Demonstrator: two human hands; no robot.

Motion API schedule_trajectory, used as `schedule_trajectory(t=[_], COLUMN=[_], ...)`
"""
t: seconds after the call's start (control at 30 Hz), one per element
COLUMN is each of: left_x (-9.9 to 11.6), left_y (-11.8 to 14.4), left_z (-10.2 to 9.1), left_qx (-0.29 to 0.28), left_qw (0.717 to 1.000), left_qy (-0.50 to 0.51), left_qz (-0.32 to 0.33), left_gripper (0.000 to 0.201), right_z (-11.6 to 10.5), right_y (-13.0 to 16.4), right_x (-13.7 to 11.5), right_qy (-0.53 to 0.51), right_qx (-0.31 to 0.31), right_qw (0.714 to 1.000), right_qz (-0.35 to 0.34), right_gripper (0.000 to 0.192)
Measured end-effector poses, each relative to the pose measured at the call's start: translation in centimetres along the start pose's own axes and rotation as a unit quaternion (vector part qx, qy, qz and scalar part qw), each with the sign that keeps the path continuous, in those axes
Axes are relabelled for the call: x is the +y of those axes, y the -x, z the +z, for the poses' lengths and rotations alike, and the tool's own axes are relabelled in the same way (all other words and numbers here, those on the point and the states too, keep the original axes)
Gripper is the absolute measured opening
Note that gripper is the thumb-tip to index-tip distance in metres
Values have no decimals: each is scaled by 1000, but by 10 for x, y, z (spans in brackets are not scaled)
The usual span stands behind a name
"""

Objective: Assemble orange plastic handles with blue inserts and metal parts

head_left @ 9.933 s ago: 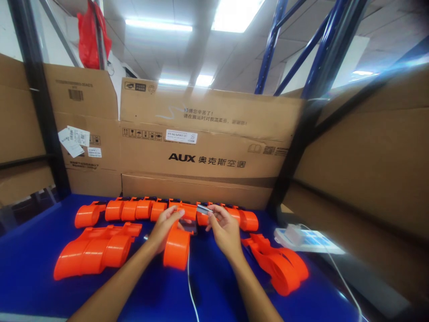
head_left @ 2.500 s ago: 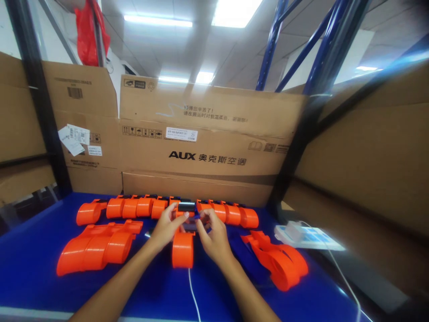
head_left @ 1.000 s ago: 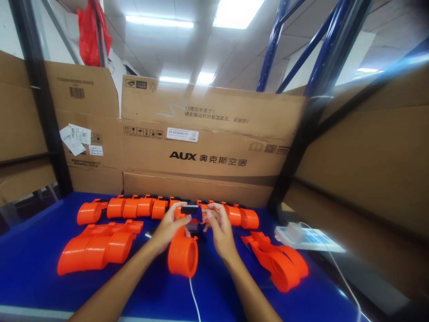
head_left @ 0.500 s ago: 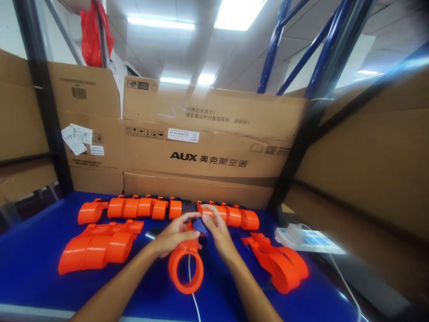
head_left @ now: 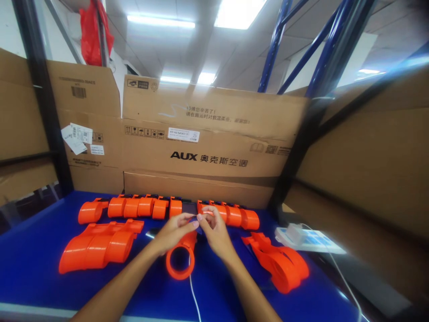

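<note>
My left hand (head_left: 178, 231) and my right hand (head_left: 213, 229) meet over the middle of the blue table. Both are closed, thumbs and fingertips pinched together at one spot; what lies between them is too small and too hidden to name. Just below my left hand is an orange plastic ring-shaped holder (head_left: 180, 273), its round opening facing me and its upper arm partly covered by the fingers. I cannot tell whether the left hand touches it. A white cable (head_left: 195, 297) runs from behind the ring toward the front edge.
Several orange holders with dark tops (head_left: 145, 207) stand in a row at the back. More orange holders (head_left: 97, 247) lie nested at left, others (head_left: 284, 268) at right. A white power strip (head_left: 308, 240) lies at the right edge. A cardboard wall (head_left: 208, 179) closes the back.
The orange ring has shifted up and left and looks smaller. The dark blue piece seen between my fingers has gone from clear view. My fingertips have drawn closer together.
</note>
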State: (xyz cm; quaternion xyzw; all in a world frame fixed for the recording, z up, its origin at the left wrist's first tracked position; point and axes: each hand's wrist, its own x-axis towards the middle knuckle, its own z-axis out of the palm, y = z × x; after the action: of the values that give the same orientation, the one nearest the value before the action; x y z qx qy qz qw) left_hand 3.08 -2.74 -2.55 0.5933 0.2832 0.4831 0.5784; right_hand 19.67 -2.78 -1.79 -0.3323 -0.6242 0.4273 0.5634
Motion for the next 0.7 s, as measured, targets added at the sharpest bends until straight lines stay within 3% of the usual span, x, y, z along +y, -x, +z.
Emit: schedule_trajectory(t=[0.27,0.47,0.7], left_x=[5,2,2], left_y=[2,1,3], left_z=[2,0,2], left_qx=[-3,-1,28], left_qw=[999,999,999], left_qy=[44,5,41], left_qz=[23,44,21], left_gripper=[34,31,36], right_z=[2,5,5], right_y=[0,3,3], right_x=[-4,-7,-5], right_qy=[12,18,16], right_qx=[-9,-3,2], right_qw=[1000,1000,999], right_qz=[-9,-25,-45], right_gripper=[36,34,33])
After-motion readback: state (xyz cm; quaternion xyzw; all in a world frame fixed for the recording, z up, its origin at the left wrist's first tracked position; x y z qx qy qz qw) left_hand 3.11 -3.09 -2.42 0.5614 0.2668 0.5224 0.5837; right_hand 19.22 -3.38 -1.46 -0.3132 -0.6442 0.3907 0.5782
